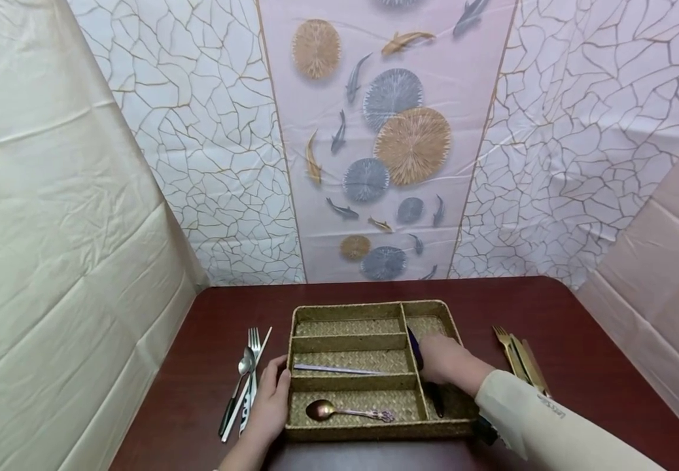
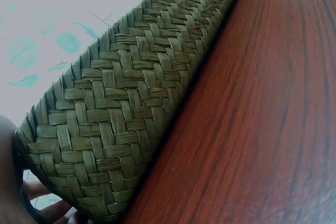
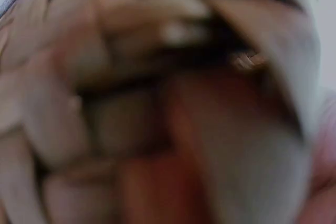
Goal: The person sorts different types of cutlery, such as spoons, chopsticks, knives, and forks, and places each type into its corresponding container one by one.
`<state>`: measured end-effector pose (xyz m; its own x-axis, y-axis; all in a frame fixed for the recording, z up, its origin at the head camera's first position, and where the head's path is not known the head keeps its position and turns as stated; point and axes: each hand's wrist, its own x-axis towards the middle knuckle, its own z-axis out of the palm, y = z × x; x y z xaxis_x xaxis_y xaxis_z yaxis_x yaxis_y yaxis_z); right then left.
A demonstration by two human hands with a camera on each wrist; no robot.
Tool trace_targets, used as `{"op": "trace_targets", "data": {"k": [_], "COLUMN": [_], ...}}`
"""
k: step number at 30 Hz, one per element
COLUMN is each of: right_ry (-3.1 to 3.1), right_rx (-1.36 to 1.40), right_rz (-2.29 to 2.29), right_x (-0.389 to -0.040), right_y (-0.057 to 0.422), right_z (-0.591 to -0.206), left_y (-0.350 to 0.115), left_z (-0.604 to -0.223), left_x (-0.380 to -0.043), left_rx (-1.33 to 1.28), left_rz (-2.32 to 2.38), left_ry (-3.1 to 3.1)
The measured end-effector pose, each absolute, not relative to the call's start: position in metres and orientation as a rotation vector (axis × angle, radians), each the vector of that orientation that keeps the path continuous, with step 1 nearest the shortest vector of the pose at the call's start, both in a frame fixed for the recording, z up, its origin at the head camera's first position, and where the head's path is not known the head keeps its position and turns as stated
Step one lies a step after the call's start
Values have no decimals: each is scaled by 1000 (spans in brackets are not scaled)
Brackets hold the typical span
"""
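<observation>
A woven tray (image 1: 351, 430) with several compartments sits on the table. My left hand (image 1: 270, 400) rests against its left outer wall, with the fingertips and thumb touching the weave. In the left wrist view, fingers (image 2: 52, 211) show beside the tray's corner. Inside the right-hand compartment, my right hand (image 1: 447, 358) holds a dark knife (image 1: 414, 345) along the divider; the hand hides the knife's middle. A purplish chopstick (image 1: 339, 370) lies in the middle left compartment. Below it, the front left one holds a bronze-coloured spoon (image 1: 320, 410) with an ornate handle. The right wrist view is blurred, mostly weave.
Left of the tray lie a silver fork (image 1: 254, 340), a spoon (image 1: 244, 365) with a dark handle and a whitish chopstick (image 1: 264, 343). Gold cutlery (image 1: 516, 356), a fork among it, lies to the right. Patterned cloth (image 1: 227, 163) hangs behind the table.
</observation>
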<state>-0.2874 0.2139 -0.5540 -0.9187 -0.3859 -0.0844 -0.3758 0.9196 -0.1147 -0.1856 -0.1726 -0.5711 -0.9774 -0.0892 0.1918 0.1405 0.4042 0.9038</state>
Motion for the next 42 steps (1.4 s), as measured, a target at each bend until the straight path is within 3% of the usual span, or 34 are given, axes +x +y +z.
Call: {"op": "trace_targets", "data": {"k": [6, 14, 24, 35, 42], "right_ry": [2973, 3009, 3004, 3015, 3013], "right_rx": [-640, -617, -598, -637, -601], "right_rz": [-224, -181, -266, -235, -278], "right_x": [-274, -289, -247, -252, -242], "right_y": [206, 216, 191, 199, 190], "right_z": [-534, -568, -492, -511, -490], "left_y": [-171, -173, -174, -174, -174], "left_z": [-562, -569, -568, -570, -568], "left_x": [-179, -183, -191, -187, -187], "left_rx": [-117, -65, -22, 5, -13], "left_rz": [-1572, -1599, -1682, -1708, -1676], "left_ry": [-2427, -2450, -2471, -2493, -2493]}}
